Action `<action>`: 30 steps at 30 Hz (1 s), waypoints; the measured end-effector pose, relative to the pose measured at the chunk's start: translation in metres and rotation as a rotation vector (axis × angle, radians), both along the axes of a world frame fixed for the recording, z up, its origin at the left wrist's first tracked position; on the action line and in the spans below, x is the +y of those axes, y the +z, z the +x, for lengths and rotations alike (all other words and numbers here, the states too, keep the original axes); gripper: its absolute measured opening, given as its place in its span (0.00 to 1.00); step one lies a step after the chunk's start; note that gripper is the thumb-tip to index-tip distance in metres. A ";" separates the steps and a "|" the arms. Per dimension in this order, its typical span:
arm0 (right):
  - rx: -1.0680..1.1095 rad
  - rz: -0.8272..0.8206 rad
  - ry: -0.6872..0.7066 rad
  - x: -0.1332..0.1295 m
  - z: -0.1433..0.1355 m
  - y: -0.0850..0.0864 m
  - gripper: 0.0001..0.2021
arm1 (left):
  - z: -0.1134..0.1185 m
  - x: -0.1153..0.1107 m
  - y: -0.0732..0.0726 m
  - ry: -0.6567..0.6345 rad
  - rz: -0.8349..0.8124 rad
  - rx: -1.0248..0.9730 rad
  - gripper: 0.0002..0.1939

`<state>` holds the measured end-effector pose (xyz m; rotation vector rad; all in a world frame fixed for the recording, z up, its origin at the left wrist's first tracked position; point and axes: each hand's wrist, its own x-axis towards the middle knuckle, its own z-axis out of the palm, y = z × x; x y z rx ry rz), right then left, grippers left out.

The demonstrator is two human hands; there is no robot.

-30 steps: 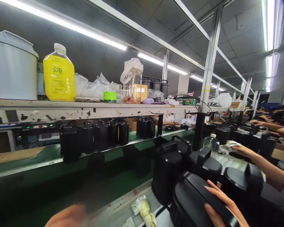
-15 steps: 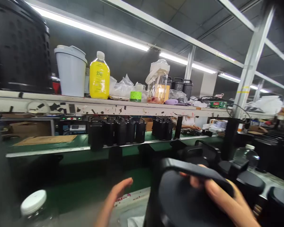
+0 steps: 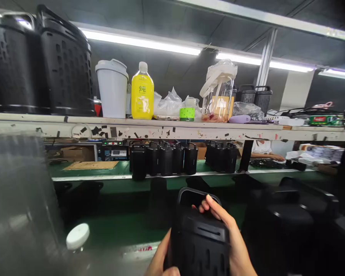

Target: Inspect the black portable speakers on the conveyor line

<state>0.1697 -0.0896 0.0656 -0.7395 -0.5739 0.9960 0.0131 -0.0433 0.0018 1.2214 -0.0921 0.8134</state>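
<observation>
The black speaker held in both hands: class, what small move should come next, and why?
Probably set the black speaker down on the green belt. Both the left hand and right hand hold it above the belt, and other speakers already stand upright in a row there.

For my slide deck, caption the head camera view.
Both hands, left hand and right hand, grip a black speaker at the bench.

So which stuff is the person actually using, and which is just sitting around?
In use:
black speaker, held between left hand and right hand

Just sitting around:
yellow bottle
white cup
green tape roll
clear jug
black baskets
row of speakers
</observation>
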 end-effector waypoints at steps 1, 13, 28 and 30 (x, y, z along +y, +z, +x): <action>0.007 -0.006 -0.001 0.000 -0.001 -0.001 0.20 | 0.004 0.000 -0.004 -0.026 -0.045 -0.011 0.43; -0.186 -0.153 -0.175 0.052 0.006 -0.047 0.30 | -0.005 0.033 -0.038 0.266 -0.297 0.271 0.39; -0.558 -0.049 -0.050 0.050 -0.023 -0.049 0.42 | -0.019 0.040 -0.004 0.701 0.123 0.560 0.41; -0.532 0.003 -0.071 0.033 -0.026 -0.034 0.40 | -0.019 0.033 -0.001 0.708 0.125 0.440 0.39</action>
